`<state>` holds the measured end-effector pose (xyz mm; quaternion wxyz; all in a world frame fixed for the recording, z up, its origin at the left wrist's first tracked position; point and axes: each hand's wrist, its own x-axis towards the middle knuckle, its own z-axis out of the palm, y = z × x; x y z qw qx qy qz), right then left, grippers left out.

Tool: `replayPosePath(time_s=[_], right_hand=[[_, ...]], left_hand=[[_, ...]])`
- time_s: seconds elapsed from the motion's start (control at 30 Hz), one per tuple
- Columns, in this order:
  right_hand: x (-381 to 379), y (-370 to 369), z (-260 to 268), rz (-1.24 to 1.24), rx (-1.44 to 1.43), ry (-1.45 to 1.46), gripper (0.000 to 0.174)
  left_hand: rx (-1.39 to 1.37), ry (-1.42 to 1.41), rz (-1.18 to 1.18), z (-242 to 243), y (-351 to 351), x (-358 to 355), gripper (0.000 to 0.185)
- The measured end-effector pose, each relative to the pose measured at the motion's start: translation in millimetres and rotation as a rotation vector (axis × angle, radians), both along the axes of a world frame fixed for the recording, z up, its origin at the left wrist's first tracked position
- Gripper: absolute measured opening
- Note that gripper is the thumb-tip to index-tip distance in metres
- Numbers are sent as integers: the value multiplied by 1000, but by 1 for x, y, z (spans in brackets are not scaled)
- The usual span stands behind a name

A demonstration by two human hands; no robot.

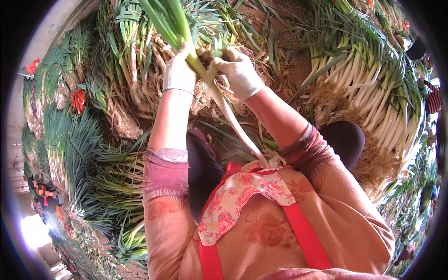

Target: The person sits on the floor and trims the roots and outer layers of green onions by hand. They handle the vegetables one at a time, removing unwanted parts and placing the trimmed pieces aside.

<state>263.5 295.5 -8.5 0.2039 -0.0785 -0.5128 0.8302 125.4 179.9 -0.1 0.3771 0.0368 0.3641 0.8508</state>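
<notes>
A long green onion (224, 105) with a white stalk lies diagonally before my chest, its green leaves pointing up and left and its root end near my apron (224, 210). My left hand (180, 71), in a white glove, is closed around the stalk where the leaves begin. My right hand (239, 73), gloved too, has its thumb and fingers pinched on a small piece of green leaf (217, 47) beside the stalk; that piece is blurred.
Untrimmed green onions with dry roots (134, 70) lie ahead. A large pile of white-stalked green onions (371, 80) is at the right, and more bundles (80, 147) stand at the left near red ties (78, 101). Loose leaves litter the soil (297, 66). Other people are partly visible at the rims.
</notes>
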Motion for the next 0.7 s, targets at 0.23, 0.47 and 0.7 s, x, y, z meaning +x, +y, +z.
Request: replayPosePath(time_s=[0.23, 0.47, 0.7], right_hand=[[66, -6, -7, 170, -364, 23, 12], [164, 1, -35, 348, 299, -461, 17], [242, 44, -110, 573, 1415, -1084, 26]], left_hand=[[59, 117, 84, 8, -18, -20, 27], [27, 250, 312, 3, -63, -64, 22], [93, 83, 300, -5, -127, -131, 40]])
